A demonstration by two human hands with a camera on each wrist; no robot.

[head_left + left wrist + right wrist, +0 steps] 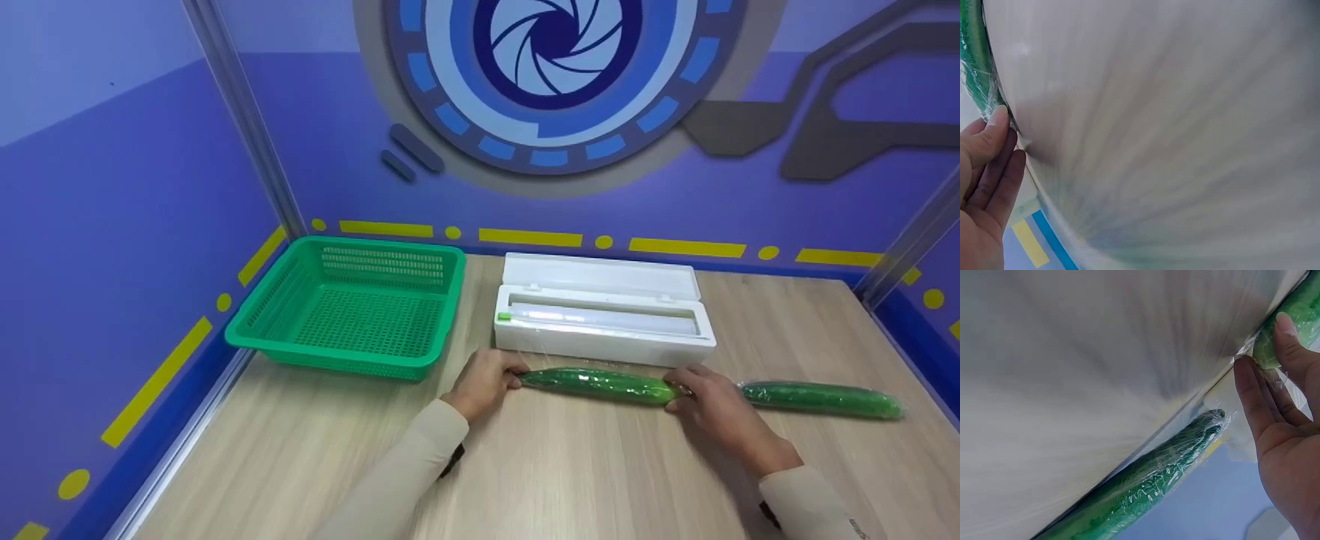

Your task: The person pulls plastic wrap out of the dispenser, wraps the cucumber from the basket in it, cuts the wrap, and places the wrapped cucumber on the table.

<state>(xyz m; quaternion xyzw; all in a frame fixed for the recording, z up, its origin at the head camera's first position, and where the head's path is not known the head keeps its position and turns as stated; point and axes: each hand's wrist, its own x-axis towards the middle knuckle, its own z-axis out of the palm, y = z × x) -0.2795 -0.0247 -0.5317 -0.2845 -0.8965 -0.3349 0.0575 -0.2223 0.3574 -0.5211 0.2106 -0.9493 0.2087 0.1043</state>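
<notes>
A green cucumber (pixel 600 384) in clear plastic wrap lies crosswise in front of the white dispenser box. At its left tip my left hand (pixel 489 382) pinches the wrapped end between thumb and fingers; the left wrist view shows gathered film (pixel 992 95) there. My right hand (pixel 716 409) holds the paler right end, its thumb laid along the cucumber (pixel 1297 326) in the right wrist view and its fingers at the crinkled film. Just right of that hand rests a second wrapped cucumber (pixel 825 399), untouched.
Behind the cucumber stands the white box (pixel 607 346), lid (pixel 600 276) raised, with a roll of cling film (pixel 600 318) inside. A green perforated basket (pixel 345 358) sits at the back left. Patterned walls enclose the wooden table (pixel 570 472) at the back and sides.
</notes>
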